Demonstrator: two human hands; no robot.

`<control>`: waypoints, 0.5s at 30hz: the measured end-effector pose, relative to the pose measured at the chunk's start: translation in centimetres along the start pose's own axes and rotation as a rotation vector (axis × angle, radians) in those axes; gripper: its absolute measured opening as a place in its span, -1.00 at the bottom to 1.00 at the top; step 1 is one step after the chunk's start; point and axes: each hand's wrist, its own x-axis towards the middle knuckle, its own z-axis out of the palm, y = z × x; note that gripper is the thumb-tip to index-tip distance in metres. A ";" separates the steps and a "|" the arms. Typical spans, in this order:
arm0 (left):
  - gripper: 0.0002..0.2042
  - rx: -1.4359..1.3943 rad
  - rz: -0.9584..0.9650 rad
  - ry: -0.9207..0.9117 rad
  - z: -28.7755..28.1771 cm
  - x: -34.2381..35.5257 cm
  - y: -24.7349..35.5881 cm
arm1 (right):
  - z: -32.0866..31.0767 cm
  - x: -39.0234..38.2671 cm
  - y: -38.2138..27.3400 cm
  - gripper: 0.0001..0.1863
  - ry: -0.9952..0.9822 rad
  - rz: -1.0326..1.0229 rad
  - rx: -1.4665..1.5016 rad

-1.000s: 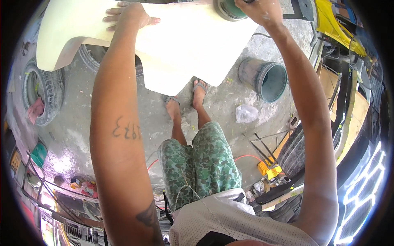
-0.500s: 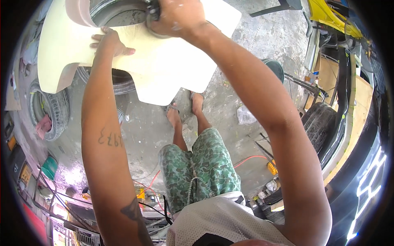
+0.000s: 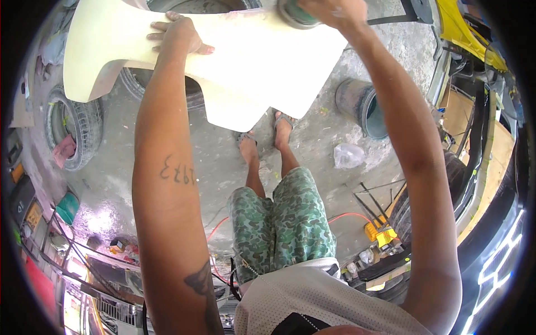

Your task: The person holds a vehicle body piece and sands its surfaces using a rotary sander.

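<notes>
A pale yellow panel, by which a tire on the grey floor is partly covered, is touched by the left grip, released and laid with fingers spread. At the panel's far edge, a round green tool is grasped by the right grip.

White light strips, perhaps reflections, glow right of the grey floor (patchily whitened).
</notes>
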 end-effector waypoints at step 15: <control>0.48 0.019 0.090 -0.043 0.3 0.6 -0.2 | -0.5 -0.4 0.9 -0.45 -0.043 -0.004 0.147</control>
